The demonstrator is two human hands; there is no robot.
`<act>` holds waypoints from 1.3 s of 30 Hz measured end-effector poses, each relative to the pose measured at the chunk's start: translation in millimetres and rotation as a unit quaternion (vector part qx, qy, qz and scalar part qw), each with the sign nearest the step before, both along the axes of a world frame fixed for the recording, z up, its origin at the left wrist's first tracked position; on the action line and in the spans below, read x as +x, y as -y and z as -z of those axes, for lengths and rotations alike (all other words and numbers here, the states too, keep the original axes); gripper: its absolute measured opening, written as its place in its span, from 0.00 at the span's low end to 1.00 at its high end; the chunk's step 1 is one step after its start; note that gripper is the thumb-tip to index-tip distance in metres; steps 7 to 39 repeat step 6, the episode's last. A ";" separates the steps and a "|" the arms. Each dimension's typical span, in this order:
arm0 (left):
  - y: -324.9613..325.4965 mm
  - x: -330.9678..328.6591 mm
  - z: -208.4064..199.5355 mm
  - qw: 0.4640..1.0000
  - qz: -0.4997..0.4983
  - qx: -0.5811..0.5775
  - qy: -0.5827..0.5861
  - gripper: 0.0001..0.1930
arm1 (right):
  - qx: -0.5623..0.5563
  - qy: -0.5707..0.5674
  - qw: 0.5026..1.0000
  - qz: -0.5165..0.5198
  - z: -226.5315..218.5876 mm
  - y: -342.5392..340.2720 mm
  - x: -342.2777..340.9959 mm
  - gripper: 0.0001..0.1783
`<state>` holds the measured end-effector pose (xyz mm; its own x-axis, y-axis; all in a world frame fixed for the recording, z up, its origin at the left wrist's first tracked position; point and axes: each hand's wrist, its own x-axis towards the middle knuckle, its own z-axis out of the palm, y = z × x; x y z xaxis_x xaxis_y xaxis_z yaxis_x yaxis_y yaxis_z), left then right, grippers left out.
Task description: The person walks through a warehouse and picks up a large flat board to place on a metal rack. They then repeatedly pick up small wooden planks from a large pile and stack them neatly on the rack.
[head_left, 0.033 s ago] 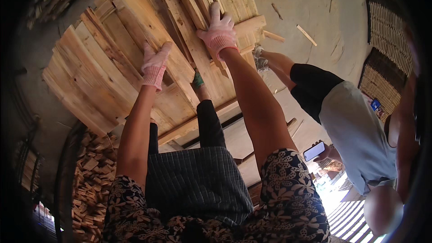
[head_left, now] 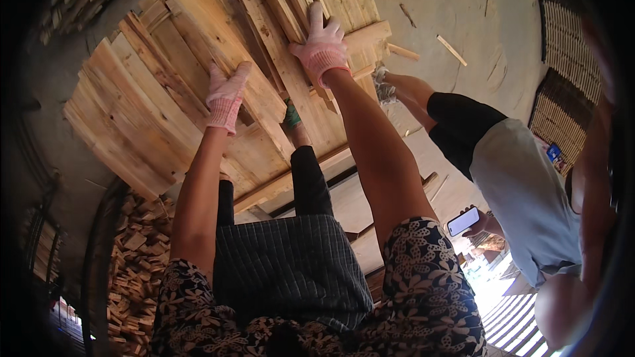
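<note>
My left hand, in a pink-and-white knit glove, grips the edge of a long pale plank. That plank slants across the pile from the far left toward the middle. Its thumb lies over the wood, while the other fingers are partly hidden. In a matching glove, my right hand is closed over narrow wooden boards to the right, index finger pointing forward. Under both hands, wide planks lie side by side in a layered pile. Between my arms, a foot in a green shoe shows beside the plank's near end.
A person in a grey shirt stands at the right, holding a phone. Wood offcuts are heaped at the lower left. Loose sticks lie on the concrete floor. Slatted stacks stand at the far right.
My left hand and the long plank have shifted very slightly to the left. My right hand stays nearly where it was.
</note>
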<state>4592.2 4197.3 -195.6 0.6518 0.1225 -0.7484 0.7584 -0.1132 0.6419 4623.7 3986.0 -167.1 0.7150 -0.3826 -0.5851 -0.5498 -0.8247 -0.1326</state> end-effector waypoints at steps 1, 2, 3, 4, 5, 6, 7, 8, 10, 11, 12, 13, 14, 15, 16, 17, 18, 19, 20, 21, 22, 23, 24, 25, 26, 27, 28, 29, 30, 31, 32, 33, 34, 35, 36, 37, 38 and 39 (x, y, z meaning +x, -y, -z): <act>-7.3 1.8 -2.4 1.000 0.021 -0.001 0.005 0.52 | -0.016 0.005 1.000 -0.007 0.2 -1.5 -0.9 0.60; -13.7 4.7 -5.5 0.999 0.040 -0.002 0.010 0.52 | -0.031 0.010 0.999 -0.017 1.0 -1.3 -1.2 0.60; -16.9 6.3 -8.4 0.998 0.059 -0.002 0.014 0.53 | -0.047 0.016 0.998 -0.026 1.5 -0.5 -1.4 0.60; -16.3 6.3 -10.8 0.997 0.069 0.041 0.005 0.52 | 0.007 0.007 1.000 -0.001 -0.6 7.3 -2.8 0.61; -14.9 7.7 -14.8 0.999 0.041 0.024 0.000 0.51 | 0.026 0.009 0.999 -0.023 -1.5 11.3 -1.8 0.61; -13.4 7.1 -19.4 1.000 0.013 0.007 -0.006 0.50 | 0.045 0.012 0.998 -0.045 -1.8 13.4 -0.6 0.61; -13.4 7.1 -19.4 1.000 0.013 0.007 -0.006 0.50 | 0.045 0.012 0.998 -0.045 -1.8 13.4 -0.6 0.61; -13.4 7.1 -19.4 1.000 0.013 0.007 -0.006 0.50 | 0.045 0.012 0.998 -0.045 -1.8 13.4 -0.6 0.61; -13.4 7.1 -19.4 1.000 0.013 0.007 -0.006 0.50 | 0.045 0.012 0.998 -0.045 -1.8 13.4 -0.6 0.61; -13.4 7.1 -19.4 1.000 0.013 0.007 -0.006 0.50 | 0.045 0.012 0.998 -0.045 -1.8 13.4 -0.6 0.61; -13.4 7.1 -19.4 1.000 0.013 0.007 -0.006 0.50 | 0.045 0.012 0.998 -0.045 -1.8 13.4 -0.6 0.61; -13.4 7.1 -19.4 1.000 0.013 0.007 -0.006 0.50 | 0.045 0.012 0.998 -0.045 -1.8 13.4 -0.6 0.61; -13.4 7.1 -19.4 1.000 0.013 0.007 -0.006 0.50 | 0.045 0.012 0.998 -0.045 -1.8 13.4 -0.6 0.61; -13.4 7.1 -19.4 1.000 0.013 0.007 -0.006 0.50 | 0.045 0.012 0.998 -0.045 -1.8 13.4 -0.6 0.61; -13.4 7.1 -19.4 1.000 0.013 0.007 -0.006 0.50 | 0.045 0.012 0.998 -0.045 -1.8 13.4 -0.6 0.61; -13.4 7.1 -19.4 1.000 0.013 0.007 -0.006 0.50 | 0.045 0.012 0.998 -0.045 -1.8 13.4 -0.6 0.61; -13.4 7.1 -19.4 1.000 0.013 0.007 -0.006 0.50 | 0.045 0.012 0.998 -0.045 -1.8 13.4 -0.6 0.61; -13.4 7.1 -19.4 1.000 0.013 0.007 -0.006 0.50 | 0.045 0.012 0.998 -0.045 -1.8 13.4 -0.6 0.61; -13.4 7.1 -19.4 1.000 0.013 0.007 -0.006 0.50 | 0.045 0.012 0.998 -0.045 -1.8 13.4 -0.6 0.61; -13.4 7.1 -19.4 1.000 0.013 0.007 -0.006 0.50 | 0.045 0.012 0.998 -0.045 -1.8 13.4 -0.6 0.61; -13.4 7.1 -19.4 1.000 0.013 0.007 -0.006 0.50 | 0.045 0.012 0.998 -0.045 -1.8 13.4 -0.6 0.61; -13.4 7.1 -19.4 1.000 0.013 0.007 -0.006 0.50 | 0.045 0.012 0.998 -0.045 -1.8 13.4 -0.6 0.61; -13.4 7.1 -19.4 1.000 0.013 0.007 -0.006 0.50 | 0.045 0.012 0.998 -0.045 -1.8 13.4 -0.6 0.61; -13.4 7.1 -19.4 1.000 0.013 0.007 -0.006 0.50 | 0.045 0.012 0.998 -0.045 -1.8 13.4 -0.6 0.61; -13.4 7.1 -19.4 1.000 0.013 0.007 -0.006 0.50 | 0.045 0.012 0.998 -0.045 -1.8 13.4 -0.6 0.61; -13.4 7.1 -19.4 1.000 0.013 0.007 -0.006 0.50 | 0.045 0.012 0.998 -0.045 -1.8 13.4 -0.6 0.61; -13.4 7.1 -19.4 1.000 0.013 0.007 -0.006 0.50 | 0.045 0.012 0.998 -0.045 -1.8 13.4 -0.6 0.61; -13.4 7.1 -19.4 1.000 0.013 0.007 -0.006 0.50 | 0.045 0.012 0.998 -0.045 -1.8 13.4 -0.6 0.61; -13.4 7.1 -19.4 1.000 0.013 0.007 -0.006 0.50 | 0.045 0.012 0.998 -0.045 -1.8 13.4 -0.6 0.61; -13.4 7.1 -19.4 1.000 0.013 0.007 -0.006 0.50 | 0.045 0.012 0.998 -0.045 -1.8 13.4 -0.6 0.61; -13.4 7.1 -19.4 1.000 0.013 0.007 -0.006 0.50 | 0.045 0.012 0.998 -0.045 -1.8 13.4 -0.6 0.61; -13.4 7.1 -19.4 1.000 0.013 0.007 -0.006 0.50 | 0.045 0.012 0.998 -0.045 -1.8 13.4 -0.6 0.61; -13.4 7.1 -19.4 1.000 0.013 0.007 -0.006 0.50 | 0.045 0.012 0.998 -0.045 -1.8 13.4 -0.6 0.61; -13.4 7.1 -19.4 1.000 0.013 0.007 -0.006 0.50 | 0.045 0.012 0.998 -0.045 -1.8 13.4 -0.6 0.61; -13.4 7.1 -19.4 1.000 0.013 0.007 -0.006 0.50 | 0.045 0.012 0.998 -0.045 -1.8 13.4 -0.6 0.61; -13.4 7.1 -19.4 1.000 0.013 0.007 -0.006 0.50 | 0.045 0.012 0.998 -0.045 -1.8 13.4 -0.6 0.61; -13.4 7.1 -19.4 1.000 0.013 0.007 -0.006 0.50 | 0.045 0.012 0.998 -0.045 -1.8 13.4 -0.6 0.61; -13.4 7.1 -19.4 1.000 0.013 0.007 -0.006 0.50 | 0.045 0.012 0.998 -0.045 -1.8 13.4 -0.6 0.61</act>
